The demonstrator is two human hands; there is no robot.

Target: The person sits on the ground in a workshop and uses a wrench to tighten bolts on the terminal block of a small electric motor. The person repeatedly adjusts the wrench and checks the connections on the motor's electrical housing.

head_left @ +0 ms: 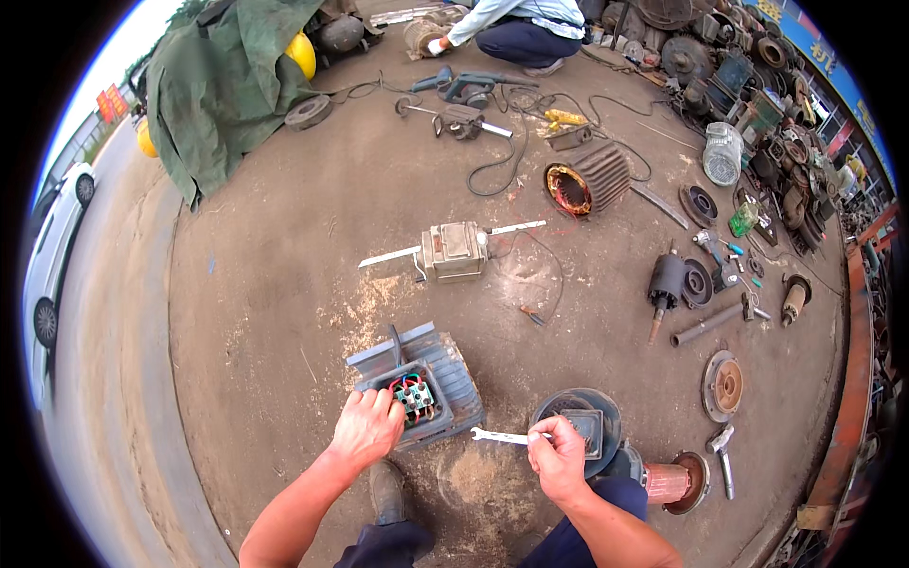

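Observation:
In front of me a grey finned electric motor [458,377] lies on the ground with its terminal box uncovered. Inside the box sits a pale terminal block [413,398] with red, blue and green wires around it. My left hand [369,424] is at the box's left side, fingers bent and drawn together at the block's edge; what they pinch, if anything, is hidden. In my right hand [559,452] is a silver open-end wrench [499,435], its jaw pointing left toward the motor. Below that hand stands a dark round bucket-like part with a square grey box cover [583,431] on it.
Ahead is a beige hand-crank tester [454,252] with leads. Farther off lie a finned motor housing [598,180], power tools [464,90] and cables. At right are a rotor [667,282], a pipe [708,325], a flange [723,386] and a hammer [723,459]. Another person [525,28] crouches at the back.

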